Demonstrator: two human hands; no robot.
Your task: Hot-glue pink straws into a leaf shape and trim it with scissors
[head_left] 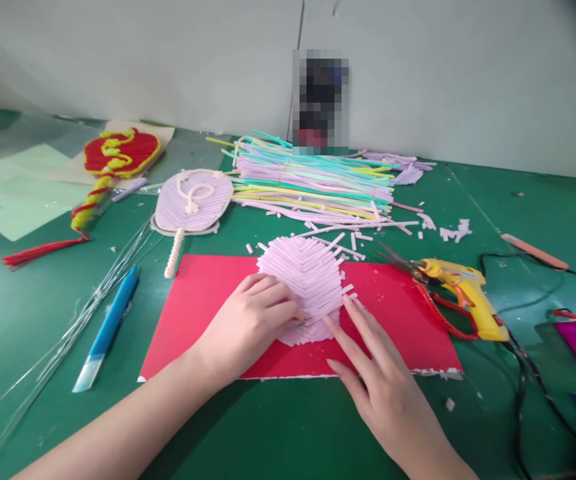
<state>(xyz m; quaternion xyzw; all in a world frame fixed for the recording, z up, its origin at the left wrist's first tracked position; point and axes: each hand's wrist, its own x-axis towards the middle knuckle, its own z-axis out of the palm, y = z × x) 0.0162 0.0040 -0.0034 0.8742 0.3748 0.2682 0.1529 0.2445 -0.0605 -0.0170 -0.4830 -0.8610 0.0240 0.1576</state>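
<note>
A pale lilac rounded panel of pipe cleaner strips in a chevron pattern lies on a red card. My left hand rests over its lower left side, fingers curled and pinched together against the strips; whatever they hold is hidden. At the lower right edge, my right hand has its fingers stretched apart, the fingertips touching the strips and nothing gripped. Short cut pipe cleaner pieces stick out beside those fingertips. Red-handled scissors and a yellow glue gun overlap at the card's right side.
Behind the card lies a bundle of pastel pipe cleaners with scattered offcuts. A lilac fan and a red-and-yellow fan sit at the back left. A blue pen-like tool and thin wires lie left; black cables run right.
</note>
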